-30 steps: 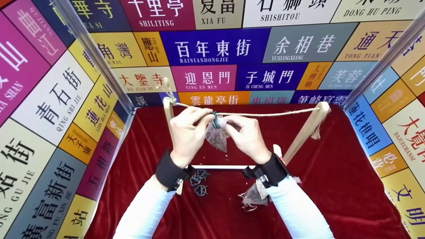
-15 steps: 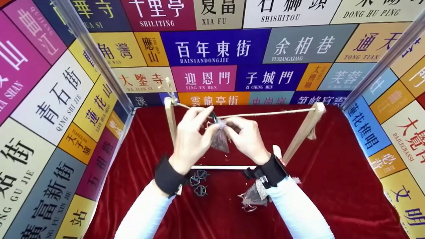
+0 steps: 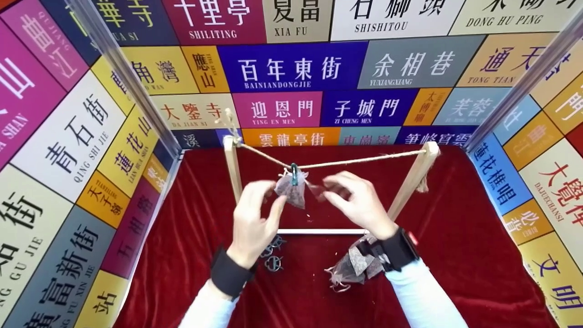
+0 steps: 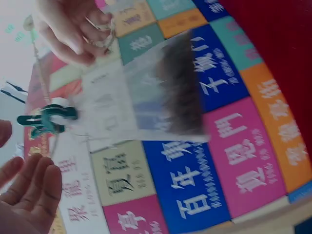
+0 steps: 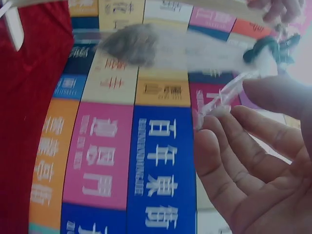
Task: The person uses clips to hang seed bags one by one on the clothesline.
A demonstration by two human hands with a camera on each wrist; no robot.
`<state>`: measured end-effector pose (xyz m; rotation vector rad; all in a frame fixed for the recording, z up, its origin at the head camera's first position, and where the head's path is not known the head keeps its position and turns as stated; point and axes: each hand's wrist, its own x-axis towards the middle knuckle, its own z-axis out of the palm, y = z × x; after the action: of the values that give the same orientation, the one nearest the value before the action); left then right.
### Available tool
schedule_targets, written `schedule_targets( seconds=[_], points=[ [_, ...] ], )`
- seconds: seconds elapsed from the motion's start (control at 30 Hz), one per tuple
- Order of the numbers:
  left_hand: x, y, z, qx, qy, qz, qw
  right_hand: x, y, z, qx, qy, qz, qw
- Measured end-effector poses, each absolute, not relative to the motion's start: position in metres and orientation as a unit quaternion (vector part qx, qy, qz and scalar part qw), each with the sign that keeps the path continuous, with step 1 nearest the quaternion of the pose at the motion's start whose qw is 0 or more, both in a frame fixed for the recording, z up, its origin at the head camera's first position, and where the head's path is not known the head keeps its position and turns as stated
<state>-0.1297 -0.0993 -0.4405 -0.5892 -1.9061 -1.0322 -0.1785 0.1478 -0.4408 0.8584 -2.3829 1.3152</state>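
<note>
A small mesh sachet [image 3: 291, 191] with dark filling hangs from a twine line [image 3: 364, 159], pinned there by a teal clip [image 3: 294, 174]. The line sags at the clip between two wooden posts [image 3: 232, 168]. My left hand [image 3: 266, 198] is just below and left of the sachet, fingers relaxed and holding nothing. To the sachet's right my right hand [image 3: 337, 189] is also open and empty. The left wrist view shows the clip [image 4: 46, 122] and the sachet [image 4: 151, 102] apart from my fingers [image 4: 29, 190]. In the right wrist view the sachet's pale drawstring [image 5: 219, 97] dangles by my straight fingers [image 5: 253, 161].
Dark spare clips [image 3: 273, 257] lie on the red velvet cloth [image 3: 455, 237] near my left wrist. More mesh sachets [image 3: 355, 269] lie by my right wrist. A white base bar [image 3: 319, 231] joins the posts. Walls of coloured signs [image 3: 68, 150] close in three sides.
Both hands have let go of the clip and sachet and drawn back toward me. The sachet now hangs by the clip alone, and the line sags under it.
</note>
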Motion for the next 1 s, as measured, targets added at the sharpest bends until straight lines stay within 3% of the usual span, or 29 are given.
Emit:
schedule_targets(
  seconds=[0.17,0.37,0.67,1.0],
  points=[
    [-0.121,-0.100,-0.475,-0.221,-0.775,-0.367,0.465,-0.165,0.176,-0.472,0.259,-0.825,0.471,0.176],
    [-0.112,-0.098,-0.516,-0.201,-0.796,-0.342,0.458,-0.144,0.197,-0.528,0.178,-0.831,0.482,0.215],
    [-0.093,-0.086,-0.579,-0.153,-0.830,-0.348,0.408,-0.103,0.202,-0.561,0.080,-0.823,0.526,0.198],
    [-0.072,-0.069,-0.625,-0.125,-0.847,-0.363,0.367,-0.099,0.206,-0.611,0.039,-0.836,0.526,0.150]
  ],
)
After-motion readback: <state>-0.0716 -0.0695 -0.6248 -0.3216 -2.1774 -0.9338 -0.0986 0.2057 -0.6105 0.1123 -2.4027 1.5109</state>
